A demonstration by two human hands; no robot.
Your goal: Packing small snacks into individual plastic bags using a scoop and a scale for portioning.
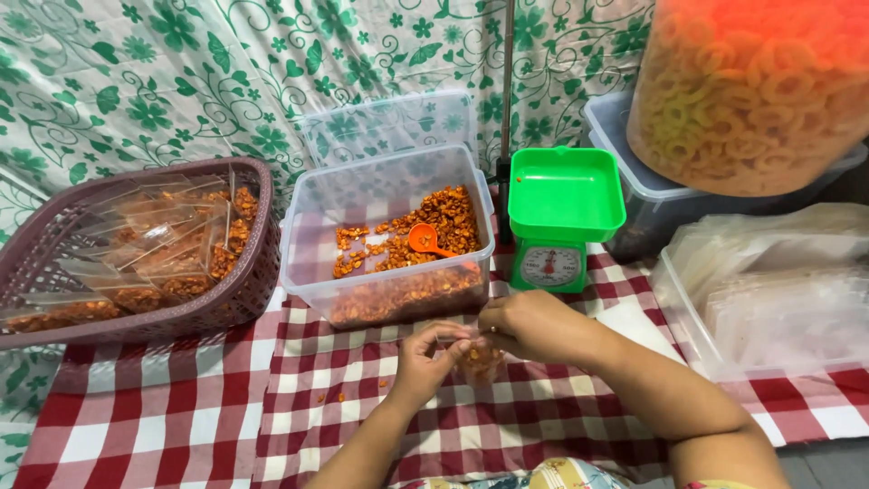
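Seen from above, over a red-and-white checked cloth (181,407) spread flat.

At centre, a clear rectangular plastic tub (387,237), lid off, partly filled with small orange-brown crunchy snack pieces (434,222) heaped toward the right and front. Half sunk in the heap, a small orange plastic scoop (424,239).

Just in front of the tub, the left hand (425,358) and the right hand (529,324), close together, fingertips pinched shut on the top edge of a small clear plastic pouch (480,360) holding a little of the same snack. Pouch hanging between the hands, low over the cloth; whether touching it, cannot tell.

Left of the tub, a dull purple woven-look plastic basket (244,272), tilted, stacked with flat clear packets of snack (172,258).

Right of the tub, a bright green plastic kitchen scale (561,217) with a square tray on top and a round dial facing forward.

Behind the tub, leaning upright, a clear plastic lid (389,122) against a white curtain printed with green flowers (136,81).

Far right of the tub, a clear shallow bin of empty transparent bags (769,299). Above that, a large clear bag of pale ring-shaped crackers (751,91) resting on a lidded grey-clear box (634,195), blurred at the frame edge.
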